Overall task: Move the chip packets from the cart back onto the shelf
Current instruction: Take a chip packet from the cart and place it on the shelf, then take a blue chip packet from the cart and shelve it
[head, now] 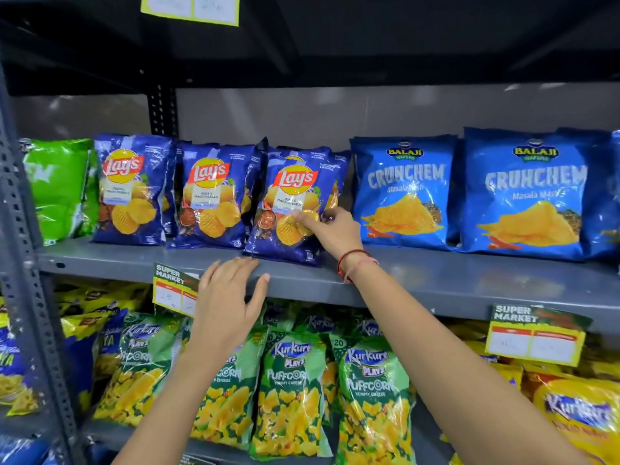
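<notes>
Right hand (330, 229) fingers (303, 219) pressed on upright Lay's packet (292, 203) — left hand (228, 297) spread, empty, at shelf (436, 280) edge below.

Price tag (190, 8) cut off at top edge, its handwritten figures too blurred to read

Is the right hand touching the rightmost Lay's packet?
Touching. The head view shows the right hand's fingers pressed on the front of the rightmost Lay's packet.
</notes>
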Motion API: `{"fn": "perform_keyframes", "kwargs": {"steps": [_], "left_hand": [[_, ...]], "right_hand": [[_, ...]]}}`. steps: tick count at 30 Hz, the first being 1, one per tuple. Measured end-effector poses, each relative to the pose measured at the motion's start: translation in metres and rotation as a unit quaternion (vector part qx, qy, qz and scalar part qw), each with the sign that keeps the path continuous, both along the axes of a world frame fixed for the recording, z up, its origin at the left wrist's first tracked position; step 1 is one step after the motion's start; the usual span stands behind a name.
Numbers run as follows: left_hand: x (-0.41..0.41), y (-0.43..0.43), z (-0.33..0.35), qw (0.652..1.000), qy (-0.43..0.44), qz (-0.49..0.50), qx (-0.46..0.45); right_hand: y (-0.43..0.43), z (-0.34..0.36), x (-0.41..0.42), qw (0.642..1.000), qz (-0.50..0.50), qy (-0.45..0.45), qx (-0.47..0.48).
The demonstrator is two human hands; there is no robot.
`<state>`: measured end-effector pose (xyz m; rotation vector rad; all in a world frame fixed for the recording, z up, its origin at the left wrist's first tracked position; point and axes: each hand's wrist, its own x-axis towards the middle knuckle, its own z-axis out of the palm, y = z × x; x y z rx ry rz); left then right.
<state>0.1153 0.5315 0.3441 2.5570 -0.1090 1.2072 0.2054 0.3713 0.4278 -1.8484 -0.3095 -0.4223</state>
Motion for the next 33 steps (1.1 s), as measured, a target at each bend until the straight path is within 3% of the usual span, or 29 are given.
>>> {"fn": "perform_keyframes", "kwargs": {"steps": [4,8,13,18,23,29,33], "left_hand": [[-0.008,-0.023,-0.005,0.995,-0.063,-0.055,-0.056],[-0.019,-0.093,-0.011,0.971,-0.124,-0.185,-0.086],[-0.026,-0.207,-0.043,0.921,-0.091,-0.374,-0.069],[-0.04,-0.325,-0.106,0.858,0.04,-0.509,-0.058],[-0.069,-0.431,-0.191,0.782,0.189,-0.594,0.004],[-0.108,-0.529,-0.293,0.683,0.374,-0.619,0.101],[-0.121,-0.587,-0.358,0.625,0.49,-0.575,0.195]], "right_hand": [[-0.037,-0.007,-0.034,0.993,-0.06,-0.103,0.002],[-0.097,-0.032,-0.086,0.976,-0.111,-0.187,0.026],[-0.201,-0.089,-0.148,0.949,-0.257,-0.18,0.015],[-0.315,-0.174,-0.219,0.909,-0.412,-0.071,-0.008],[-0.41,-0.281,-0.297,0.844,-0.527,0.094,-0.027],[-0.48,-0.412,-0.37,0.753,-0.577,0.315,0.012],[-0.5,-0.481,-0.396,0.688,-0.552,0.458,0.114]]}}
